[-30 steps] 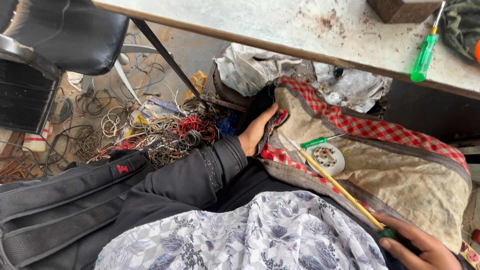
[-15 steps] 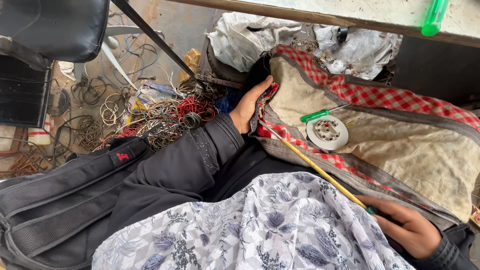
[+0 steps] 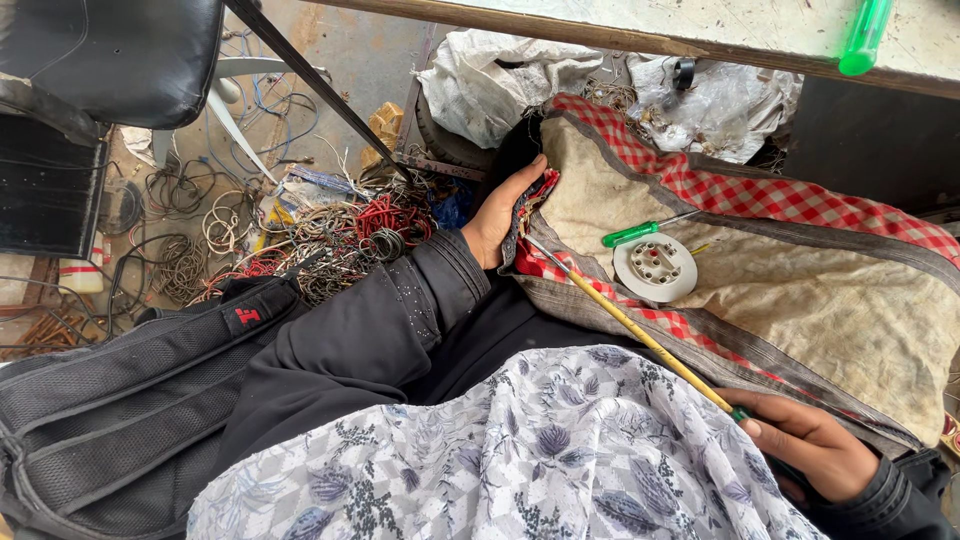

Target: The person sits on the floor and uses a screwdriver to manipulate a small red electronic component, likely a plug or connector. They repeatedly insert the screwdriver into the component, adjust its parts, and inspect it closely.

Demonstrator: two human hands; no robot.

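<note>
I read: right hand (image 3: 815, 450) pinching butt of long yellow rod (image 3: 630, 325) | rod axis runs diagonal up to left hand (image 3: 500, 215), gripping red-checked bag (image 3: 800, 290) edge | white round socket (image 3: 655, 267) just beside rod, mid-bag, nearer left hand

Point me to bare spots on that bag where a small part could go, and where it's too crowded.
Free: the tan bag panel right of the white round socket, inside the checked trim, and the strip above the small green screwdriver. Crowded: the floor left of the left hand, under the wire tangle; the yellow rod in the right hand crosses the bag's lower-left edge.
</note>
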